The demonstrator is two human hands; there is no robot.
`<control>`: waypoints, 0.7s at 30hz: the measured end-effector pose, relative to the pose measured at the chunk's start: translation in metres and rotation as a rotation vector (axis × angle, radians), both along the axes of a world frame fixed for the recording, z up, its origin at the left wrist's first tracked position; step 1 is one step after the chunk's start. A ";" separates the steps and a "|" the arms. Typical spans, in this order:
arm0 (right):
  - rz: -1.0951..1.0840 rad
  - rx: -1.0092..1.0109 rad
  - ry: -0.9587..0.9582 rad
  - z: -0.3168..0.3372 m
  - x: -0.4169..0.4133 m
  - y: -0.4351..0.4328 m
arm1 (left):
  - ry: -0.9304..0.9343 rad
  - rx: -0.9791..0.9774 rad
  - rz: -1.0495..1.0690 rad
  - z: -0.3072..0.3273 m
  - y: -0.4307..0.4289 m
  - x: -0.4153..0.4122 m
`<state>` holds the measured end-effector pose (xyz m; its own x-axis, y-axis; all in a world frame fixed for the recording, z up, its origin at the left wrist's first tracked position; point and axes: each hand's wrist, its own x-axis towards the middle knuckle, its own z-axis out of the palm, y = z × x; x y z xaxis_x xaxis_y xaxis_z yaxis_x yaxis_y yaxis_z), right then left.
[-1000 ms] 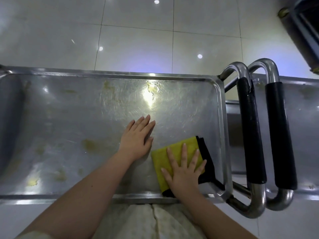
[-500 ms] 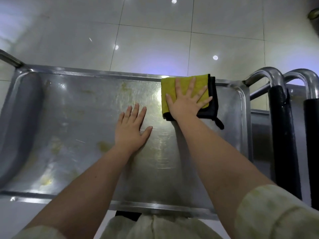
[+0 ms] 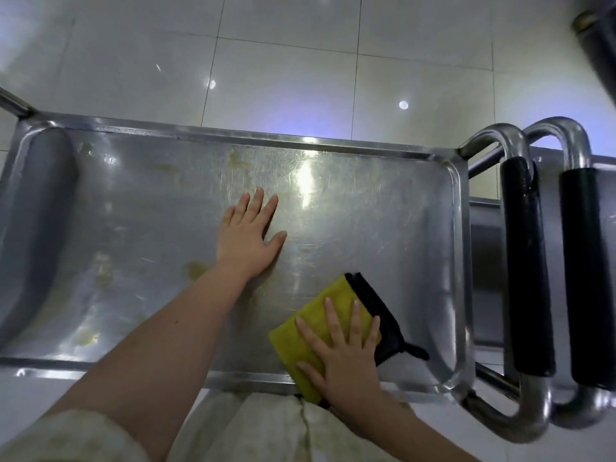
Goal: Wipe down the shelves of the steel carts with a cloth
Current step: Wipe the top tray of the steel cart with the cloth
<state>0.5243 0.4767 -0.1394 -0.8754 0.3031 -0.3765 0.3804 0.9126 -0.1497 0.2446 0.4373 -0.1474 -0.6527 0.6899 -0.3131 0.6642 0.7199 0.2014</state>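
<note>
**Cloth at the rim, stains still waiting**

The folded yellow-and-black cloth lies at the near right of the shelf, its lower end over the near rim. The right hand presses it flat with fingers spread, gripping nothing, so a pull toward the body could drag it off the edge. Yellowish stains sit left of and beyond the left hand, which rests open-palmed on bare steel. Short strokes may miss them, and that palm may smear wiped metal. Leaning hard could shove the cart against the 2 black-sleeved handles alongside.
</note>
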 end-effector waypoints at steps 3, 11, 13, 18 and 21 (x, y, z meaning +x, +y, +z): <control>-0.025 0.017 0.020 -0.004 -0.027 0.031 | -0.010 0.043 0.023 0.001 0.001 0.000; -0.439 0.029 -0.021 -0.003 -0.220 0.148 | -0.027 0.099 0.002 0.000 -0.001 -0.016; -0.474 0.033 -0.037 -0.004 -0.239 0.148 | -0.021 0.110 0.003 -0.001 -0.003 -0.016; -0.296 0.077 0.032 -0.008 -0.203 0.117 | -0.008 0.130 0.003 -0.007 -0.006 -0.017; -0.238 0.069 0.058 -0.010 -0.147 0.074 | -0.017 0.121 -0.006 -0.006 -0.005 -0.017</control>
